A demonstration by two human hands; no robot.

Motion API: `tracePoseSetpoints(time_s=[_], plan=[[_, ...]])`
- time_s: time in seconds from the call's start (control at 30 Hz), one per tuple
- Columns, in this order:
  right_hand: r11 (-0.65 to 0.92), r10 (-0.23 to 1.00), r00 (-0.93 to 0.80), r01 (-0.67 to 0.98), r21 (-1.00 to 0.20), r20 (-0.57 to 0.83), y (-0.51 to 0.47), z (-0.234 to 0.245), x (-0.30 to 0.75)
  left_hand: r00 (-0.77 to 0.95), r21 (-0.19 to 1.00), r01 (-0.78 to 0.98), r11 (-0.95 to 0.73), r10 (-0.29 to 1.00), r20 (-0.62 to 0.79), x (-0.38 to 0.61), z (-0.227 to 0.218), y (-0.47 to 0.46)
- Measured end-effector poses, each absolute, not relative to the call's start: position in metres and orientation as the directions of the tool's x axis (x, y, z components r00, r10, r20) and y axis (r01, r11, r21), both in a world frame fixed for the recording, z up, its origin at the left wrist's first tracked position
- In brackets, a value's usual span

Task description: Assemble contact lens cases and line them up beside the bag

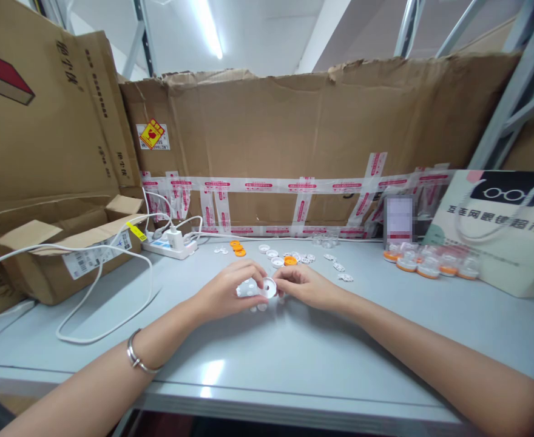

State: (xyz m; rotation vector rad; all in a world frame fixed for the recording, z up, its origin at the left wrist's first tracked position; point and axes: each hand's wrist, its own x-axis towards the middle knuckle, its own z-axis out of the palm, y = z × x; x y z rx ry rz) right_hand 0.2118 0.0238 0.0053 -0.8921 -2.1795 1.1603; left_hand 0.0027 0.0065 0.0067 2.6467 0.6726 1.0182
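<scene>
My left hand (226, 290) is closed, with thumb and fingers gripping a white round cap-like part (270, 289) by its rim. The cap is tilted and a small dark opening shows in its middle. Several small white pieces (247, 288) show inside the curl of that hand; whether they are held or lie behind it I cannot tell. My right hand (310, 286) is pinched at the cap's right edge, and what its fingertips hold is hidden. Small white discs (261, 308) lie on the table just below the hands.
Behind my hands lie white caps (272, 254), an orange ring (290, 261), stacked orange rings (238, 249) and flat white pieces (346, 278). Clear-topped orange-based containers (428, 267) stand right, beside a paper bag (499, 243). A power strip (176, 247), looping cable (107, 340) and open carton (57, 273) are left.
</scene>
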Motion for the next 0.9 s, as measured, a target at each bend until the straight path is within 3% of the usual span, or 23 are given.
tracePoseSetpoints(time_s=[0.2, 0.5, 0.73, 0.9], plan=[[0.389, 0.772, -0.617, 0.265, -0.882, 0.155, 0.024, 0.007, 0.21, 0.679, 0.341, 0.336, -0.878, 0.477, 0.558, 0.003, 0.004, 0.008], [0.443, 0.828, -0.533, 0.43, -0.786, 0.175, 0.031, 0.002, 0.214, 0.727, 0.349, 0.413, -0.841, 0.536, 0.43, 0.0, 0.004, 0.008], [0.444, 0.854, -0.467, 0.421, -0.791, 0.231, 0.034, 0.003, 0.216, 0.757, 0.345, 0.441, -0.828, 0.55, 0.353, 0.0, 0.0, 0.009], [0.442, 0.894, -0.269, 0.402, -0.802, 0.358, 0.041, 0.007, 0.222, 0.763, 0.345, 0.445, -0.826, 0.552, 0.337, 0.0, -0.001, 0.01]])
